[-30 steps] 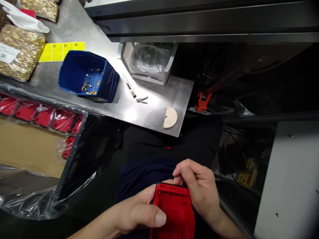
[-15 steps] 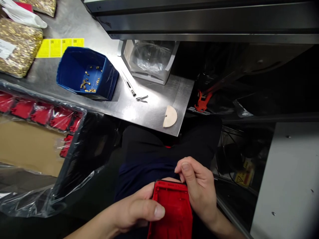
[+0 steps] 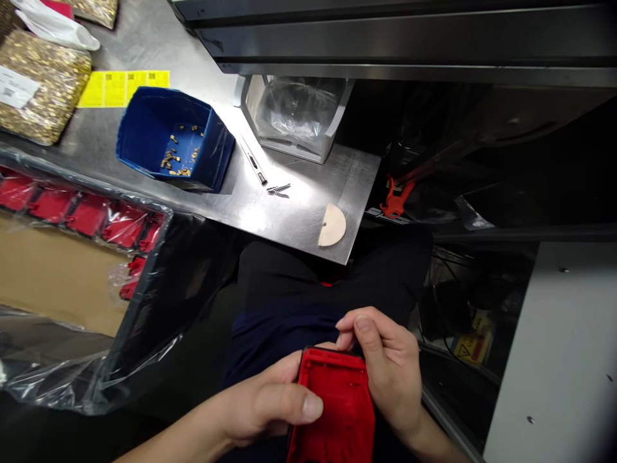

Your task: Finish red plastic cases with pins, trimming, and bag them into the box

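Note:
A red plastic housing (image 3: pixel 335 405) sits low in the middle of the view, over my lap. My left hand (image 3: pixel 265 405) grips its left side, thumb lying across the inner face. My right hand (image 3: pixel 388 373) holds the right side, with thumb and forefinger pinched at the housing's top edge. Whether something small is between those fingertips cannot be seen.
A steel bench (image 3: pixel 270 199) carries a blue bin (image 3: pixel 173 141) with small brass parts, bags of brass parts (image 3: pixel 41 87), yellow labels (image 3: pixel 123 87), a clear-lined grey holder (image 3: pixel 294 116), a pen (image 3: pixel 253 161) and a tan half-disc (image 3: pixel 331 225). A plastic-lined crate (image 3: pixel 144 283) holds red housings (image 3: pixel 87 215) at left.
Both hands stay on the red housing; the right thumb and forefinger shift slightly along its top edge. The view drifts a little.

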